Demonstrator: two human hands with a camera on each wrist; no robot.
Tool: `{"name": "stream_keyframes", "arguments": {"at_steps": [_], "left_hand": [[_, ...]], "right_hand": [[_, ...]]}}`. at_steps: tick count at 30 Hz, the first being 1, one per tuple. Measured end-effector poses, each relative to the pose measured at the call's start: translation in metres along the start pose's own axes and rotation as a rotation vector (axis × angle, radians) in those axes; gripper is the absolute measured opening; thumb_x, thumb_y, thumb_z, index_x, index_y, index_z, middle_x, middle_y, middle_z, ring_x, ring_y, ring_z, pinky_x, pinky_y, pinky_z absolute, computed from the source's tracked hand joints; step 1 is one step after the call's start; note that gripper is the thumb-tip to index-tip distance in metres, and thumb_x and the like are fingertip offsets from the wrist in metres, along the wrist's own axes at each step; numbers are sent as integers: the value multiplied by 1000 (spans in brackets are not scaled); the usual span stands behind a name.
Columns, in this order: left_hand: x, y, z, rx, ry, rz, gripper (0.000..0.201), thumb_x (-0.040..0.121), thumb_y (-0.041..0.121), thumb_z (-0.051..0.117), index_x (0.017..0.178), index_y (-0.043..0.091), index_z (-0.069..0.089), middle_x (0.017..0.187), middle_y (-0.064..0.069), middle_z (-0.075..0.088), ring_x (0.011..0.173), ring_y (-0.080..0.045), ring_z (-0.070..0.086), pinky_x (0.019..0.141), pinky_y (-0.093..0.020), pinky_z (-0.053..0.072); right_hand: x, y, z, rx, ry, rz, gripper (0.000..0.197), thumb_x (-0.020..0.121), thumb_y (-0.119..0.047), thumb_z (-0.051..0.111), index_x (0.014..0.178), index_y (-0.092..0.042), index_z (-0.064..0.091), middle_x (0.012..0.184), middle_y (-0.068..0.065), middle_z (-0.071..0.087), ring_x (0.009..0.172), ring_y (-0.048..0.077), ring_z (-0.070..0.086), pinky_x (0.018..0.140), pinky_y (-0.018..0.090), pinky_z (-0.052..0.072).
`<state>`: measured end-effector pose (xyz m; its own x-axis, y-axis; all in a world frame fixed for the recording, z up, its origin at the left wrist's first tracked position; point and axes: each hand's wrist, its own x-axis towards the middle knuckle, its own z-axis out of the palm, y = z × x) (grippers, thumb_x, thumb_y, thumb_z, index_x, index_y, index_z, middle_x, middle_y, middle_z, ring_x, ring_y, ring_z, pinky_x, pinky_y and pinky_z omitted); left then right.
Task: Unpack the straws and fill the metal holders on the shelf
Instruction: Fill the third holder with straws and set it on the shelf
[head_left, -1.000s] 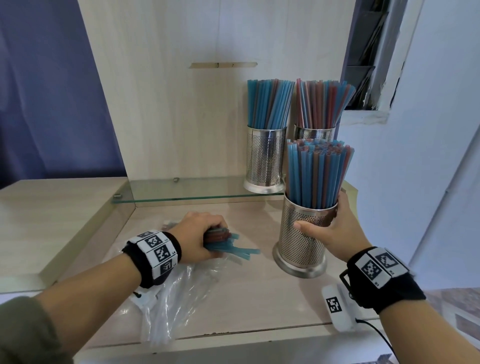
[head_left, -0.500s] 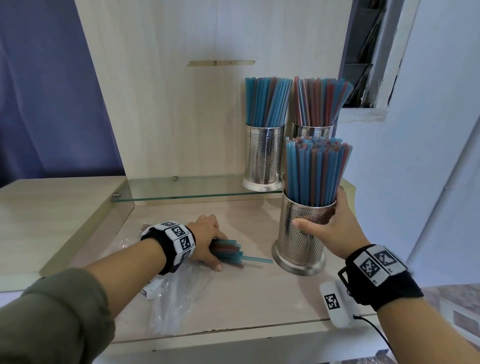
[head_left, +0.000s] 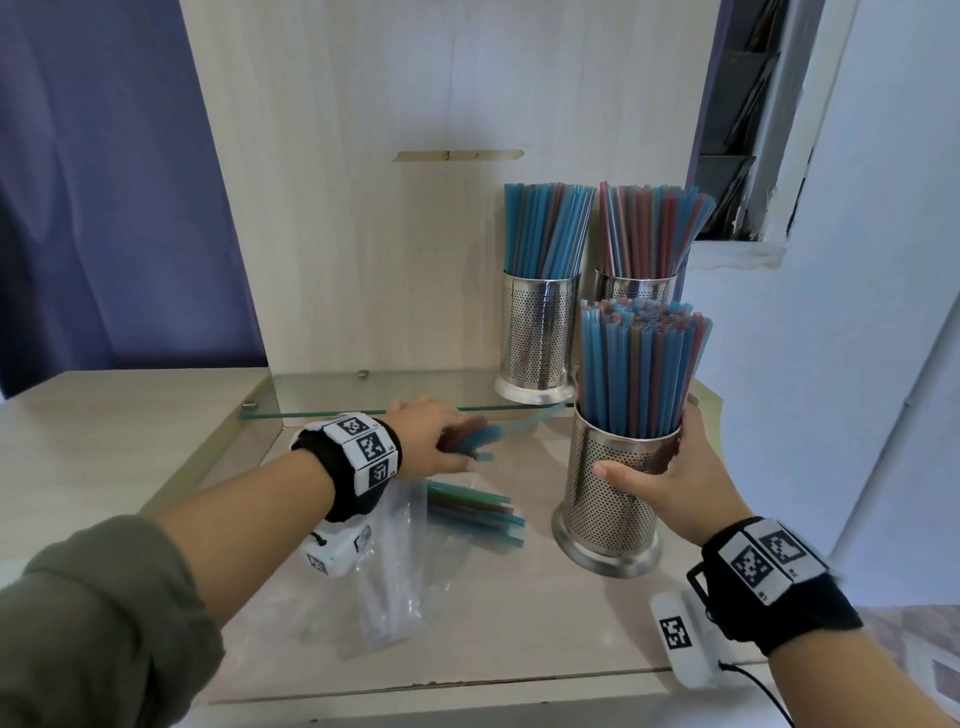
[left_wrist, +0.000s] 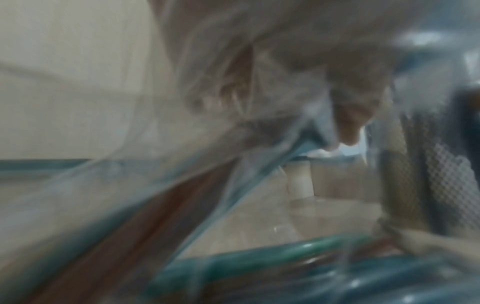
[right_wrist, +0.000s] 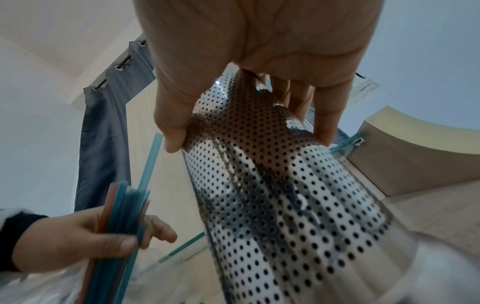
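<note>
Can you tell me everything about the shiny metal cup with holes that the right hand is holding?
The shiny perforated metal holder is a tall steel-looking cylinder, dotted all over with small round holes, with a wider smooth flared base. It stands roughly upright on the pale wooden counter, in front of the glass shelf. It is packed with blue and reddish straws that stick up well above its rim. The right hand grips it near the top, thumb in front.
</note>
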<state>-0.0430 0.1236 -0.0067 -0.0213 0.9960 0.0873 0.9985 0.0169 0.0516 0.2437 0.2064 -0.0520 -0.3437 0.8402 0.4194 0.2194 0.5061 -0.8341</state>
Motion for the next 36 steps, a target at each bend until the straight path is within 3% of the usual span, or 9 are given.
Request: {"name": "stream_keyframes", "arguments": {"at_steps": [6, 10, 13, 15, 18, 22, 28, 32, 36], "left_hand": [[1, -21, -30, -507, 91, -25, 66, 76, 71, 55, 119, 21, 59, 116, 0, 66, 110, -18, 61, 101, -34, 44], [-11, -32, -54, -659, 153, 69, 40, 88, 57, 50, 108, 28, 69, 119, 0, 63, 115, -14, 56, 97, -15, 38], [-24, -39, -57, -711, 181, 63, 56, 68, 75, 44, 101, 36, 67, 118, 3, 64, 110, -7, 56, 86, 1, 36], [-27, -42, -51, -712, 209, 55, 54, 71, 73, 44, 100, 34, 67, 114, 2, 64, 108, -9, 57, 83, -1, 37], [-30, -39, -43, -725, 269, 76, 47, 74, 68, 45, 91, 31, 68, 105, 4, 62, 102, -9, 56, 88, -15, 39], [-32, -31, -37, -743, 392, 47, 40, 75, 64, 48, 75, 28, 66, 88, 12, 57, 84, 5, 54, 78, -13, 39], [-37, -28, -60, -846, 583, 42, 29, 93, 42, 54, 70, 27, 64, 78, 12, 62, 75, 5, 57, 80, -23, 41], [-50, -21, -96, -951, 744, 75, 31, 96, 43, 52, 72, 29, 65, 80, 9, 68, 81, -3, 64, 88, -27, 49], [-64, -8, -120, -1037, 865, 142, 37, 99, 36, 48, 68, 27, 65, 78, 5, 67, 77, -6, 61, 73, -22, 48]], "right_hand": [[0, -1, -1, -9, -12, 1, 110, 39, -67, 87, 131, -41, 32, 126, -24, 53, 120, 5, 55, 104, 43, 48], [-2, -13, -4, -78, -25, -21, 115, 39, -74, 81, 134, -36, 29, 138, -12, 46, 129, 9, 47, 110, 45, 42], [-13, -37, 2, -447, 272, -101, 130, 51, -83, 63, 152, -16, 16, 155, 12, 21, 142, 26, 21, 117, 48, 21], [-32, -68, 17, -483, 437, -336, 107, 66, -69, 62, 147, -9, 26, 144, 14, 38, 132, 28, 33, 110, 41, 24], [-62, -110, 58, -339, 71, -485, 65, 81, -53, 62, 135, -21, 46, 126, -6, 53, 114, 11, 49, 101, 32, 41], [-72, -118, 116, -238, -564, -278, 72, 81, -47, 72, 143, -32, 37, 134, -11, 53, 110, 2, 51, 89, 16, 41], [-48, -102, 162, -363, -595, -169, 52, 82, -17, 70, 130, -28, 56, 96, -5, 58, 88, 18, 58, 75, 22, 42], [-43, -101, 175, -446, -693, -128, 49, 86, -21, 70, 133, -23, 56, 113, 3, 63, 97, 22, 60, 82, 24, 42], [-38, -100, 163, -455, -729, -19, 54, 84, -37, 71, 134, -25, 53, 126, -2, 60, 109, 18, 58, 94, 25, 43]]}}
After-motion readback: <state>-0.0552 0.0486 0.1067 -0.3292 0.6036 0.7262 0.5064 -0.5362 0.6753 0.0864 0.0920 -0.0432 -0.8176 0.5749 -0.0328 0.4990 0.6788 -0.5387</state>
